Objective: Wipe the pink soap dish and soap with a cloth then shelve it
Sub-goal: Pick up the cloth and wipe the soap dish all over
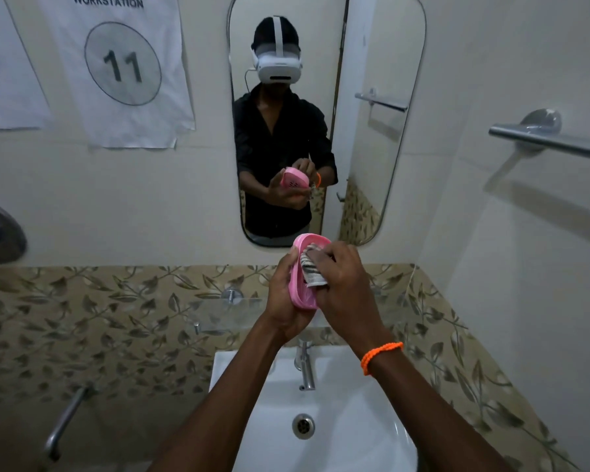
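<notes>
Left hand: the left hand [283,298] is up over the basin, fingers and thumb curled round the pink oval plastic soap dish [304,294], holding it tilted on its long edge with the hollow facing the other hand.
Right hand: the right hand [343,284] has its fingers bunched on a grey-and-white striped cloth [312,270], pressing it into the hollow of the dish.
Soap dish position: held in the air between both hands, above the clear glass shelf [218,313] and the white ceramic washbasin [355,420], touching neither.
Soap: cannot tell from here whether it sits in the dish, the cloth and fingers cover the hollow.
Wrist: an orange braided band [380,356] circles the right wrist.
Mirror: the tall rounded wall mirror [382,148] shows the person in a dark shirt and a white headset, and there the slotted underside of the dish faces out.
Basin fittings: a chrome tap [305,366] stands at the back of the basin, and a round metal drain [303,426] lies in the bowl below.
Wall: a white paper sign [123,66] reads WORKSTATION with a circled 11, left of the mirror.
Right side: a steel towel rail [552,139] juts from the pale tiled wall.
Lower left: a chrome lever tap [65,420] sticks out of the leaf-patterned tile band [99,318].
</notes>
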